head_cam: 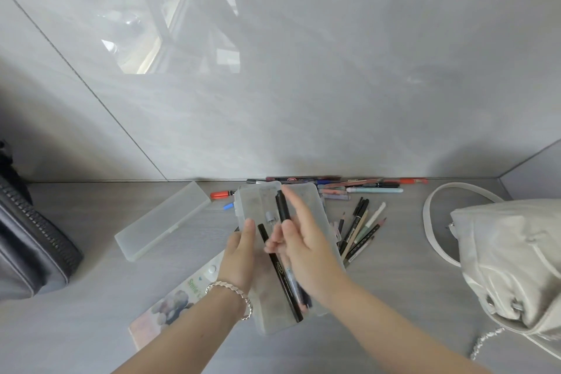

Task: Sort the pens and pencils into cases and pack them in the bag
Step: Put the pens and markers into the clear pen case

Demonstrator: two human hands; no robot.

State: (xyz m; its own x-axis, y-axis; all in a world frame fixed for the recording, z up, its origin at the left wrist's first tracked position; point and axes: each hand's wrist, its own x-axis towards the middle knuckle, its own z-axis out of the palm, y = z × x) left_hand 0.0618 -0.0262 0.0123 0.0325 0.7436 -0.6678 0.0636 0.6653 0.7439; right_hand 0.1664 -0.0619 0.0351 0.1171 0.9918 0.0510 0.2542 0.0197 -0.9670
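My left hand [243,255] holds an open translucent plastic case [306,200] from below, thumb on its left rim. A long black pen [280,273] lies inside it with a couple of others. My right hand [303,240] pinches a black pen [283,206] over the case, its tip pointing away. Loose pens and markers [358,185] lie in a row along the wall. A cluster of pencils [361,231] lies just right of the case. A second, closed translucent case [164,218] rests on the counter to the left. The pale leather bag [510,258] sits at the right.
A dark zippered bag [33,246] stands at the left edge. A printed pouch with a snap [176,297] lies under my left forearm. The pale bag's strap [434,215] loops out onto the counter. A glossy tiled wall [273,70] closes the back.
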